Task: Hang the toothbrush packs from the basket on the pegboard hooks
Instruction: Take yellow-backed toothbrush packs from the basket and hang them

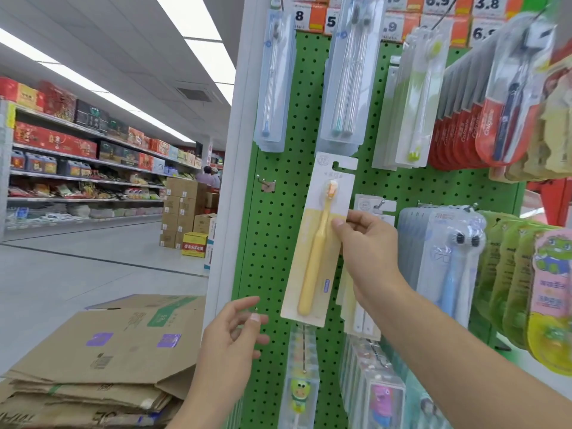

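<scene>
My right hand [368, 249] pinches a yellow toothbrush pack [318, 243] by its right edge and holds it upright in front of the green pegboard [272, 243]. The pack's hang slot at the top is beside and a little above a hook [380, 204] that carries a few white packs. My left hand [235, 332] hovers lower left, fingers loosely spread, holding nothing, near a bare hook tip [256, 309]. Another bare hook [264, 182] sticks out at the board's left. The basket is out of view.
Many toothbrush packs hang on the board: clear ones [272, 88] above, red ones [464, 131] upper right, blue and green ones [448, 258] right, children's packs [301, 382] below. Flattened cardboard boxes [108, 351] lie lower left. A store aisle with shelves [77, 156] runs off to the left.
</scene>
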